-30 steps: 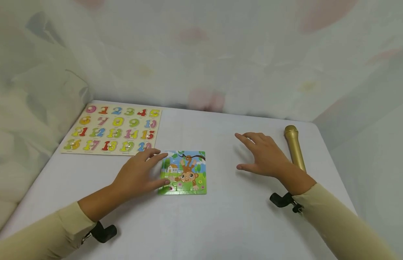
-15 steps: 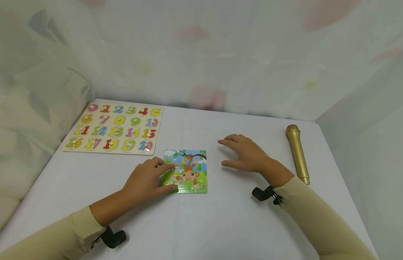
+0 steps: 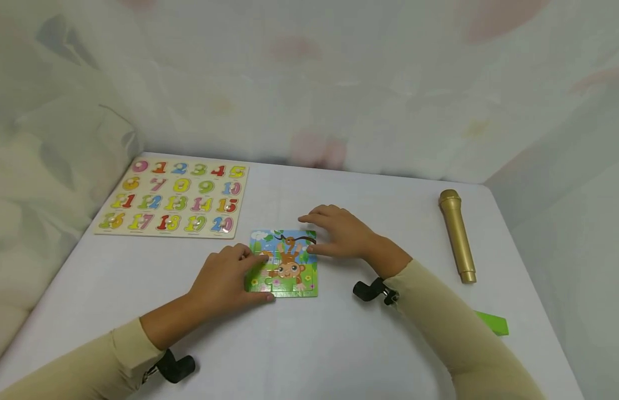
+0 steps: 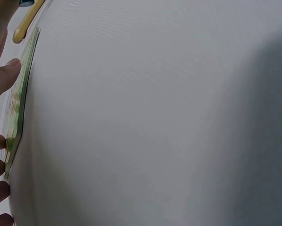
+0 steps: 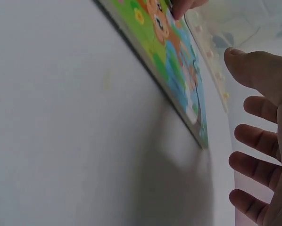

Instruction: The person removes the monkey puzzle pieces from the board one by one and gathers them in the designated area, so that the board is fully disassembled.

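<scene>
A small square jigsaw puzzle [image 3: 289,272] with a monkey picture lies flat near the middle of the white table. My left hand [image 3: 223,280] is at its left side, index finger reaching over the picture and thumb along the front edge. In the left wrist view the thumb [image 4: 6,75] and fingertips meet the rim of the puzzle [image 4: 19,101]. My right hand [image 3: 345,232] hovers over the puzzle's far right corner with fingers spread. Nothing lies between that hand's thumb and fingers in the right wrist view, where the puzzle [image 5: 171,56] is beside it.
A wooden number board [image 3: 191,193] with pieces 0 to 20 lies at the back left. On the right rests a gold microphone [image 3: 457,239]. A green block [image 3: 494,323] shows partly behind my right sleeve. Fabric walls rise behind and beside the table.
My right hand has moved left from beside the microphone to the puzzle, uncovering the green block. My left hand has shifted slightly right onto the puzzle's edge. The puzzle has stayed in place.
</scene>
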A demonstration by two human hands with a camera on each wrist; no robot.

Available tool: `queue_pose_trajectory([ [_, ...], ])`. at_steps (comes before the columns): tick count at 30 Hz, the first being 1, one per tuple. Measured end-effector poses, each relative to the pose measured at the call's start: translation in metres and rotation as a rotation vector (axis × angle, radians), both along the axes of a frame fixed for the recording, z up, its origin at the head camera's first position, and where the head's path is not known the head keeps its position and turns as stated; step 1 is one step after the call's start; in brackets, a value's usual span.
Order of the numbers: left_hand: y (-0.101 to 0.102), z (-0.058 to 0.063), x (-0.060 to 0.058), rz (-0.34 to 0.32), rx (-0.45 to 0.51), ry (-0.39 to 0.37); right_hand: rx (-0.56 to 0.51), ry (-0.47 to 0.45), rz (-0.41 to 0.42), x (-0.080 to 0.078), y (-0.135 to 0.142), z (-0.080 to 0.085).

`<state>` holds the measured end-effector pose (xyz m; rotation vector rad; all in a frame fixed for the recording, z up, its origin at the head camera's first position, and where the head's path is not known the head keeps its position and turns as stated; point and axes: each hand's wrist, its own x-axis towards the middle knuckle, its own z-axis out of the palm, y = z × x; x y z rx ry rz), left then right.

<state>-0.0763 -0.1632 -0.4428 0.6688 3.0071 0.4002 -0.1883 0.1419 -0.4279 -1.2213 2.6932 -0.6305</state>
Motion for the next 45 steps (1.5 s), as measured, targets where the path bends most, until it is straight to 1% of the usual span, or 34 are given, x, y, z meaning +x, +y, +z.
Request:
queue_pose_trajectory([
  [7, 0.0, -0.002, -0.001, 0.005, 0.002, -0.01, -0.032, -0.024, 0.033, -0.006, -0.03, -0.006],
  [10, 0.002, -0.004, -0.001, 0.014, 0.017, -0.026, -0.036, -0.055, 0.036, -0.006, -0.043, -0.008],
  [15, 0.004, -0.004, -0.002, 0.028, 0.044, -0.052, 0.003, -0.105, 0.028, -0.005, -0.061, -0.012],
  [18, 0.004, -0.004, -0.002, 0.032, 0.052, -0.059, 0.04, -0.097, 0.033, -0.005, -0.07, -0.015],
  [24, 0.003, -0.003, -0.003, 0.033, 0.064, -0.061, 0.092, -0.074, 0.048, -0.007, -0.081, -0.017],
  [33, 0.001, -0.003, -0.003, 0.057, 0.074, -0.11, 0.136, -0.136, 0.027, -0.013, -0.094, -0.016],
  [38, -0.001, -0.007, -0.005, 0.065, 0.096, -0.135, 0.165, -0.159, 0.014, -0.017, -0.104, -0.017],
  [42, -0.003, -0.008, -0.006, 0.062, 0.102, -0.145, 0.179, -0.17, 0.006, -0.017, -0.11, -0.013],
  [45, -0.002, -0.006, -0.006, 0.061, 0.109, -0.146, 0.19, -0.175, -0.007, -0.017, -0.111, -0.009],
])
